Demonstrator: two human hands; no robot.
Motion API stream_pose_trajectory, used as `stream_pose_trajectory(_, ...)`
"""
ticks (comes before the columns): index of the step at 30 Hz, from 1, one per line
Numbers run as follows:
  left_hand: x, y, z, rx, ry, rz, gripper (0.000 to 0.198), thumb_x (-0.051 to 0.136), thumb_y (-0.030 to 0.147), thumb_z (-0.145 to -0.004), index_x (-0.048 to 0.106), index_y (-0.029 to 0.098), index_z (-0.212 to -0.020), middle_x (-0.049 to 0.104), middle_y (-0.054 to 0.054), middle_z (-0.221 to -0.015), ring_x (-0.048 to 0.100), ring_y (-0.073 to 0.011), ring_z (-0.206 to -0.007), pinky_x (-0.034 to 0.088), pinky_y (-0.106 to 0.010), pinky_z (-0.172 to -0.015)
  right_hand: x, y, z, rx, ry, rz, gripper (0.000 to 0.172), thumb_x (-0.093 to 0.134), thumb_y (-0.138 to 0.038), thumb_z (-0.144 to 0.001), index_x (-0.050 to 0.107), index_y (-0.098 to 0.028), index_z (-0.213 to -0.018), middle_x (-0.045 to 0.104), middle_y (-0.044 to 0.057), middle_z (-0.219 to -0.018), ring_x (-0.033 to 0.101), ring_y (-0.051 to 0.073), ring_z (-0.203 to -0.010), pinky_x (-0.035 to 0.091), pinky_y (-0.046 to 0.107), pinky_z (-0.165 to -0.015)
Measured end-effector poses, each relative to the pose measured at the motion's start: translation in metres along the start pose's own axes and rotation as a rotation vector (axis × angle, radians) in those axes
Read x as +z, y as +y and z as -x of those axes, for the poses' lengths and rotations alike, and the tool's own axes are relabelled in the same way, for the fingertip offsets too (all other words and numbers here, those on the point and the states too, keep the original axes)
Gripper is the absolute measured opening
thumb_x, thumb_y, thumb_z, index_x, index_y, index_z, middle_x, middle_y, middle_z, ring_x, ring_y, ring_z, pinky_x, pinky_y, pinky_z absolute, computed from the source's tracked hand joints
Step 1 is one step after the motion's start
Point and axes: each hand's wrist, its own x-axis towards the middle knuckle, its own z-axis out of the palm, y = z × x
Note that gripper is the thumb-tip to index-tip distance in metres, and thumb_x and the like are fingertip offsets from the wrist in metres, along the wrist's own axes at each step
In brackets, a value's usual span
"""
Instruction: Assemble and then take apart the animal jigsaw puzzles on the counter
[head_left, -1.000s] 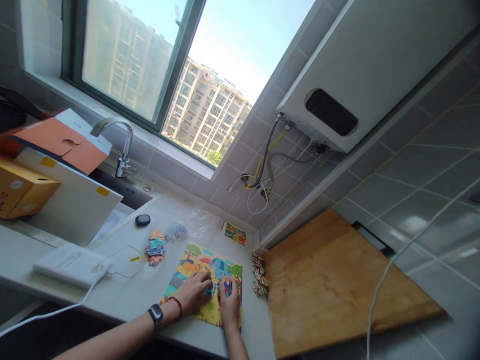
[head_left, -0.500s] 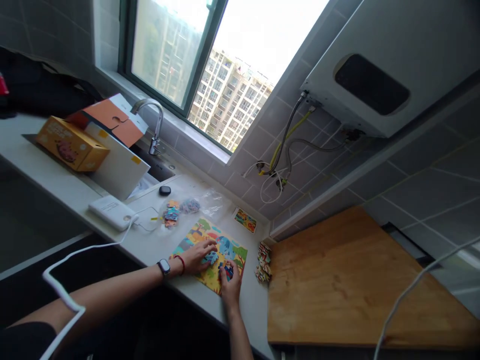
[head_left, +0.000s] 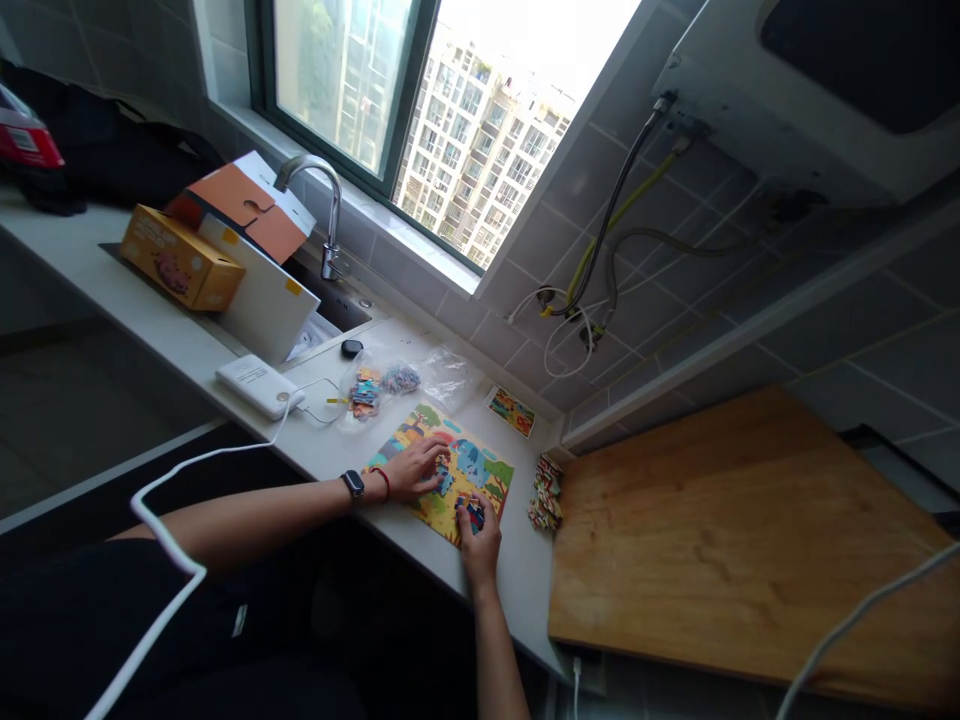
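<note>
Still, both hands stay on the puzzle (head_left: 484, 468) on the bench (head_left: 517, 570): left hand (head_left: 415, 468) lies flat, grip released. Right hand (head_left: 481, 538) covers a piece (head_left: 472, 514) at the near edge; whether its grip is clenched cannot be told.

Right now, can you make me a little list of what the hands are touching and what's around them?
Left hand: resting on the jigsaw puzzle, watch on the wrist
Right hand: fingertips on a dark puzzle piece at the near edge
Right of puzzle: pile of loose pieces, then a wooden board
Behind puzzle: small picture card, plastic bag of pieces
Left side: white power bank, yellow box, tap
Surface: pale counter
</note>
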Motion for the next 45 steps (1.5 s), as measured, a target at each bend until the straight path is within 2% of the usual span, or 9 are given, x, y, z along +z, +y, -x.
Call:
stream_pose_trajectory(3, 0.005, -0.004, 0.0, -0.057, -0.016, -0.08, 0.052, 0.067, 0.037, -0.087, 0.052, 0.018, -0.132, 0.061, -0.015, -0.129, 0.055, -0.0332, -0.127, 0.043, -0.049, -0.11, 0.0, -0.002, 0.0, -0.007, 0.01, 0.004, 0.043, 0.067, -0.052, -0.088, 0.072, -0.018, -0.115, 0.076, 0.013, -0.114, 0.071, 0.028, -0.104, 0.054, 0.038, -0.093)
stream_pose_trajectory(7, 0.007, -0.007, 0.001, -0.087, -0.092, -0.106, 0.053, 0.072, 0.035, -0.084, 0.053, 0.02, -0.131, 0.066, -0.009, -0.112, 0.062, -0.03, -0.113, 0.044, -0.045, -0.105, 0.0, -0.004, 0.0, -0.009, 0.005, 0.013, 0.043, 0.067, -0.052, -0.088, 0.072, -0.018, -0.115, 0.076, 0.012, -0.113, 0.07, 0.027, -0.103, 0.054, 0.039, -0.093)
stream_pose_trajectory(13, 0.005, -0.006, 0.001, -0.078, -0.134, -0.08, 0.064, 0.082, 0.038, -0.079, 0.053, 0.021, -0.133, 0.068, -0.009, -0.115, 0.061, -0.0321, -0.116, 0.043, -0.046, -0.106, -0.002, -0.006, 0.002, 0.012, -0.008, 0.005, 0.041, 0.066, -0.051, -0.089, 0.072, -0.02, -0.115, 0.076, 0.012, -0.115, 0.07, 0.028, -0.107, 0.053, 0.039, -0.096)
stream_pose_trajectory(18, 0.01, -0.01, 0.002, -0.065, -0.115, -0.088, 0.055, 0.081, 0.035, -0.08, 0.057, 0.022, -0.127, 0.067, -0.009, -0.12, 0.06, -0.0311, -0.118, 0.045, -0.046, -0.105, -0.005, -0.002, 0.007, 0.009, 0.015, -0.002, 0.04, 0.068, -0.05, -0.089, 0.073, -0.021, -0.115, 0.076, 0.012, -0.114, 0.072, 0.028, -0.106, 0.056, 0.038, -0.094)
stream_pose_trajectory(25, 0.012, -0.015, 0.003, -0.067, -0.095, -0.098, 0.037, 0.081, 0.035, -0.083, 0.064, 0.023, -0.114, 0.068, -0.008, -0.118, 0.062, -0.0281, -0.113, 0.048, -0.043, -0.101, -0.005, -0.001, 0.014, 0.013, 0.075, -0.009, 0.038, 0.068, -0.053, -0.089, 0.074, -0.024, -0.113, 0.077, 0.01, -0.109, 0.074, 0.028, -0.1, 0.058, 0.036, -0.089)
stream_pose_trajectory(30, 0.018, -0.018, 0.004, -0.049, -0.085, -0.101, 0.037, 0.083, 0.027, -0.081, 0.066, 0.023, -0.113, 0.064, -0.008, -0.119, 0.063, -0.0279, -0.112, 0.052, -0.044, -0.1, -0.005, -0.004, 0.013, 0.02, 0.088, -0.008, 0.041, 0.067, -0.056, -0.088, 0.075, -0.023, -0.111, 0.078, 0.011, -0.108, 0.075, 0.029, -0.099, 0.06, 0.036, -0.088)
stream_pose_trajectory(35, 0.025, -0.019, 0.007, -0.01, -0.074, -0.026, 0.03, 0.072, 0.014, -0.086, 0.066, 0.026, -0.113, 0.06, -0.006, -0.129, 0.064, -0.024, -0.112, 0.055, -0.041, -0.101, -0.004, -0.006, 0.012, 0.006, 0.099, 0.004, 0.041, 0.066, -0.057, -0.089, 0.074, -0.023, -0.11, 0.078, 0.011, -0.108, 0.075, 0.028, -0.1, 0.061, 0.035, -0.088)
stream_pose_trajectory(40, 0.022, -0.018, 0.007, -0.04, -0.06, 0.004, 0.034, 0.07, 0.008, -0.084, 0.066, 0.025, -0.112, 0.061, -0.006, -0.127, 0.063, -0.0238, -0.115, 0.055, -0.041, -0.103, -0.001, 0.0, 0.012, 0.025, 0.094, 0.018, 0.042, 0.065, -0.059, -0.089, 0.074, -0.023, -0.11, 0.078, 0.01, -0.109, 0.075, 0.028, -0.102, 0.061, 0.035, -0.09)
stream_pose_trajectory(45, 0.019, -0.017, 0.007, -0.062, 0.017, -0.025, 0.031, 0.069, 0.007, -0.083, 0.067, 0.024, -0.109, 0.062, -0.007, -0.12, 0.064, -0.0245, -0.111, 0.055, -0.043, -0.101, 0.0, 0.001, 0.012, 0.045, 0.094, 0.035, 0.046, 0.064, -0.063, -0.087, 0.074, -0.023, -0.109, 0.078, 0.01, -0.108, 0.075, 0.028, -0.101, 0.061, 0.035, -0.09)
